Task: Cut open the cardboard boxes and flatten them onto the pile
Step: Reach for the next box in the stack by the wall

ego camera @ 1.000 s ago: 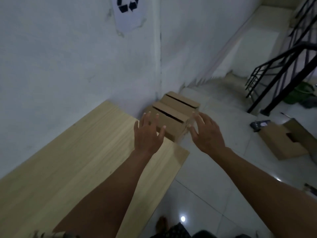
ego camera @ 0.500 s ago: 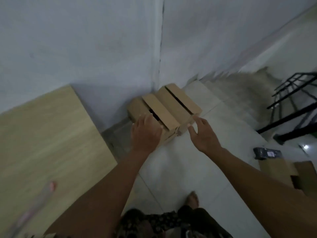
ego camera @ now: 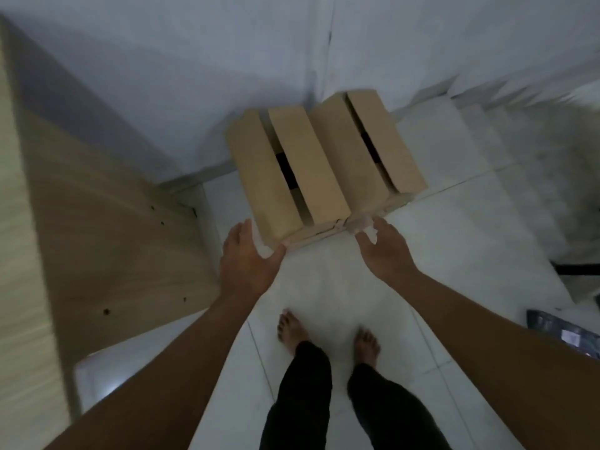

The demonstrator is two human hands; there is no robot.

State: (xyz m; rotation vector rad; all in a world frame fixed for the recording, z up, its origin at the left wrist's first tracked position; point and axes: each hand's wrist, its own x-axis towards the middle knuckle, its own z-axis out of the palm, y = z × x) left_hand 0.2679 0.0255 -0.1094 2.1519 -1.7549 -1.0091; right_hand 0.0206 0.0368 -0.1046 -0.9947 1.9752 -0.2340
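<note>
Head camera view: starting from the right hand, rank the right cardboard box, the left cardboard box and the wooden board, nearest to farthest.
From the right hand:
1. Right cardboard box, just ahead of the fingertips.
2. Left cardboard box, beside it, toward the left hand.
3. Wooden board, far left against the wall.

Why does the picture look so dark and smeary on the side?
Head view: the room is dimly lit; the stairs at right are streaked by motion blur; the boxes and both hands stay fairly sharp; a pale glare sits on the floor at lower left.
</note>
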